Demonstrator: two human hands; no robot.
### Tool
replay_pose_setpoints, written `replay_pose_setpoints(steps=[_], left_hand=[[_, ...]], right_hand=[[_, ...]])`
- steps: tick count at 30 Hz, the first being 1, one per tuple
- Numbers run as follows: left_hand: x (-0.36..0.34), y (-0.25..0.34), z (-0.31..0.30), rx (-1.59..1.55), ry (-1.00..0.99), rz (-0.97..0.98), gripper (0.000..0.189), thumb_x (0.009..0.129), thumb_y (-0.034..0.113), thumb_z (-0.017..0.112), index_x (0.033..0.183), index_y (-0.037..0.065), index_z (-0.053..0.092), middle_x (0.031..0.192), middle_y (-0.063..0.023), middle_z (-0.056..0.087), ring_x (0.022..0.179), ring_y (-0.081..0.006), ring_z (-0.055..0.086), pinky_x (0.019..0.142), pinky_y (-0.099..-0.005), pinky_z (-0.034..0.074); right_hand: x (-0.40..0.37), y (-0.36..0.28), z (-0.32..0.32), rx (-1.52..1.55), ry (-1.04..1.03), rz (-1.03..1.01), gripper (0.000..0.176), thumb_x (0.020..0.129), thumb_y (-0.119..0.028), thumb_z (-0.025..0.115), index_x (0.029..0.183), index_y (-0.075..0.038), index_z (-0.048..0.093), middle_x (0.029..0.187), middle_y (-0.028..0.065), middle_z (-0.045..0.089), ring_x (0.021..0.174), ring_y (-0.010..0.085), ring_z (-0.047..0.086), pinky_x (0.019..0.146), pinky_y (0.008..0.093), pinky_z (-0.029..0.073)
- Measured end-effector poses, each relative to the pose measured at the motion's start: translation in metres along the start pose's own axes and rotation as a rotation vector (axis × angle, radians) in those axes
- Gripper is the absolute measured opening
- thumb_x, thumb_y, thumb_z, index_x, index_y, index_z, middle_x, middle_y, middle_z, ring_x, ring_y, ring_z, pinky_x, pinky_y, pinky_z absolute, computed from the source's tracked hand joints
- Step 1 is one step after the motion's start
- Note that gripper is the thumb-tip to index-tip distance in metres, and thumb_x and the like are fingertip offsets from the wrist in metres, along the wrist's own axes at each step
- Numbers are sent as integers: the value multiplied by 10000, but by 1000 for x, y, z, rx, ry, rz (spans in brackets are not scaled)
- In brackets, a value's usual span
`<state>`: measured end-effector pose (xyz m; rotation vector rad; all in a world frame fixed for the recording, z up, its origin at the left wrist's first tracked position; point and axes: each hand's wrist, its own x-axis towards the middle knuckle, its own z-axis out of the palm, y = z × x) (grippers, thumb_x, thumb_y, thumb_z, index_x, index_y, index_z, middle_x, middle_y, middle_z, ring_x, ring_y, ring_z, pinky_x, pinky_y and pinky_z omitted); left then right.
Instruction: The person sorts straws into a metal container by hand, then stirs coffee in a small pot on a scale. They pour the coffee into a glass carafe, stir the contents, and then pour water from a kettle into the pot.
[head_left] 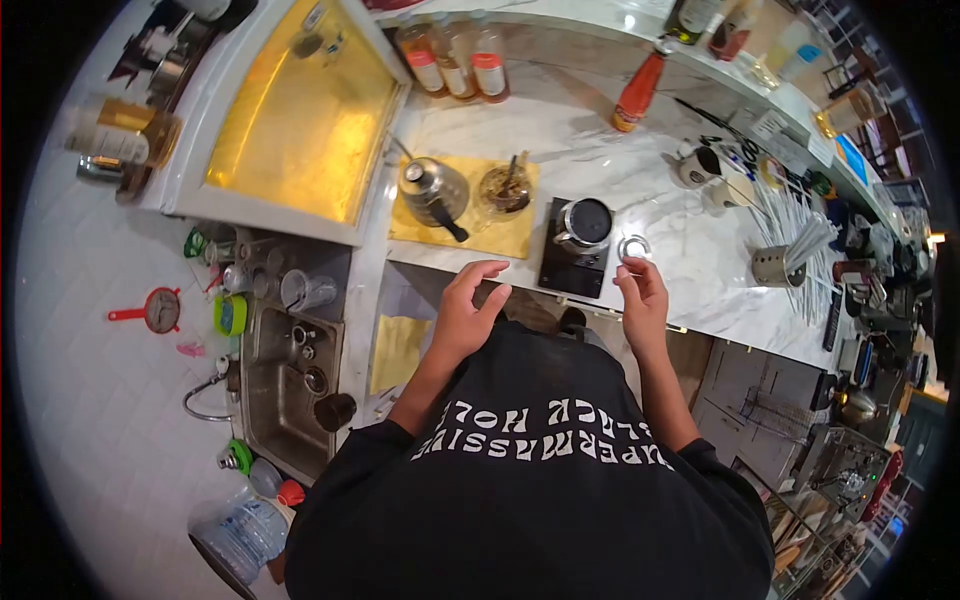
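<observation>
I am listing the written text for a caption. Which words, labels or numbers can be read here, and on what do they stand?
"SUPERMASSIVE BLACK HOLE": white letters on the black shirt, upside down in this view.
Labels on the three bottles and on the orange bottle: too small to read.
Front of the black scale: nothing readable.

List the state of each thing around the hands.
left hand: open, empty, above the counter edge.
right hand: open, fingers beside the metal ring.
metal cup: upright on the black scale.
kettle: upright on the yellow mat.
three bottles: upright, side by side.
</observation>
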<state>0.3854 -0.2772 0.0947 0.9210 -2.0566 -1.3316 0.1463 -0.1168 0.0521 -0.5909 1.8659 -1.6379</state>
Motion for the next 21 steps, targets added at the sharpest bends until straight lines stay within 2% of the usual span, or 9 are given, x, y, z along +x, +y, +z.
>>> replay_pose_setpoints(steps=[1,4,6,8,11,14,19,20,21], left_hand=[[4,9,9,-18,-6,24,318,954,164,706,1237,18,691,1171,-136,720,1102,-270,683,977,-364,509],[13,33,37,-105,5,101,303,952,145,704,1229,22,694,1172,-131,724,1109,-268,685,971,-369,507],[17,48,57,-118,-8,141,288,953,130,700,1215,11,694,1183,-139,721,1115,-271,685,993,-370,505],[21,58,75,-110,-24,171,285,951,123,702,1208,0,693,1187,-146,718,1119,-275,684,1006,-368,503],[22,60,103,-130,-54,148,280,950,112,702,1201,-14,692,1190,-155,716,1124,-280,685,1021,-366,501],[22,69,125,-85,-79,122,274,948,101,703,1196,-16,693,1190,-154,715,1127,-279,685,1015,-366,505],[21,77,147,-64,-62,110,276,950,96,700,1202,-14,693,1201,-158,710,1130,-277,684,1017,-363,506],[21,79,148,-52,-56,108,276,950,96,699,1203,-14,693,1202,-159,710,1132,-278,683,1019,-363,505],[22,81,149,-40,-48,106,277,951,97,699,1205,-14,693,1203,-160,710,1134,-279,682,1022,-362,503]], right_hand=[[5,0,-16,-22,43,24,228,1029,-158,663,1172,19,665,999,45,676,917,127,633,857,279,498],[26,-3,-63,-148,198,14,270,1007,-198,697,1176,11,672,1000,58,695,887,132,634,778,297,499],[48,-1,-93,-136,293,-29,361,1001,-233,705,1245,25,638,1032,89,686,886,152,644,780,306,504],[71,-6,-122,-86,356,34,561,985,-254,728,1424,17,509,1078,110,670,889,164,650,789,315,510],[104,-16,-145,-16,496,97,793,967,-276,751,1569,4,317,1106,128,656,885,169,653,797,318,512],[136,-8,-164,-54,477,12,929,954,-284,766,1626,-6,188,1126,143,649,875,182,660,796,318,518],[184,15,-182,-197,346,-98,624,1017,-296,678,1563,-103,443,1019,93,726,868,169,685,806,307,532],[191,20,-184,-223,333,-145,638,1017,-305,682,1571,-112,433,1111,97,735,945,192,704,848,314,532],[195,25,-189,-219,334,-146,638,1017,-305,682,1571,-112,433,1111,97,735,945,192,704,848,314,532]])
